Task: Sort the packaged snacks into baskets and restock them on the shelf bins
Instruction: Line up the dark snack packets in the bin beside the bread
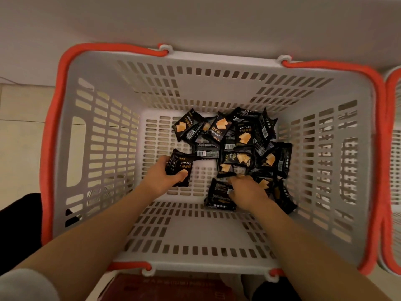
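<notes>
Fingers of my left hand (161, 177) curl round one black snack packet (180, 168), thumb across its front — held just above the basket floor. At three o'clock from it my right hand (247, 192) presses down on the packets at the pile's near edge, fingers bent among them; whether they pinch one I cannot tell. From there the heap of black packets (236, 146) spreads toward twelve and two o'clock inside the white basket (104, 135) with red handles (378, 118).

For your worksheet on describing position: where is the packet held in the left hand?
In the head view, the packet sits low in the basket, left of the pile, gripped by the left hand.
</notes>
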Demonstrator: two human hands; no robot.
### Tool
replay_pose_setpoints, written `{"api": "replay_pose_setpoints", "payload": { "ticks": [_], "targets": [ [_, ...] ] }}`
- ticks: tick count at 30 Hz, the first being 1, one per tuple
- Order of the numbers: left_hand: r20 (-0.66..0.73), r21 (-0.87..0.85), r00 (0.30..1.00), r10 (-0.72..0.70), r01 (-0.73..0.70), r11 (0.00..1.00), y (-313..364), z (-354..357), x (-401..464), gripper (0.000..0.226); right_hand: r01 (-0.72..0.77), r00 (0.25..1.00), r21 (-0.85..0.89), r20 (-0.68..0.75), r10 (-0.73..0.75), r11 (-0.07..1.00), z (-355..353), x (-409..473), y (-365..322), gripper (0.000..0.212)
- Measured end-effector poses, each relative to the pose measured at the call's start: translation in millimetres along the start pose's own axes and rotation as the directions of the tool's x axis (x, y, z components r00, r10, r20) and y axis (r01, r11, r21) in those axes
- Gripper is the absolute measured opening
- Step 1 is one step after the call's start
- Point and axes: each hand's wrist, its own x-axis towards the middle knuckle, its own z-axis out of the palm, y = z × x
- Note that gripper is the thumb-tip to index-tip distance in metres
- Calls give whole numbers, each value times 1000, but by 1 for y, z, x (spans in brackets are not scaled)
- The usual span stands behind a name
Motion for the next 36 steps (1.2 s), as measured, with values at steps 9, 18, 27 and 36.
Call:
{"api": "replay_pose_setpoints", "payload": {
  "ticks": [9,18,27,36],
  "targets": [
    [-20,-28,994,108,-108,994,18,-6,-8,43,68,990,210,-137,-40,975,-11,-10,-12,32],
    [40,-370,952,303,-268,890,75,-33,-63,30,-34,976,831,-93,-198,-555,-77,-94,-35,40],
    [86,-448,817,570,-479,755,124,-95,-152,30,237,920,830,-360,-158,-505,-115,-182,-68,27],
    [15,-329,699,715,-672,663,180,-156,-226,15,484,874,868,-486,8,-107,-161,-249,-109,25]
  ]
}}
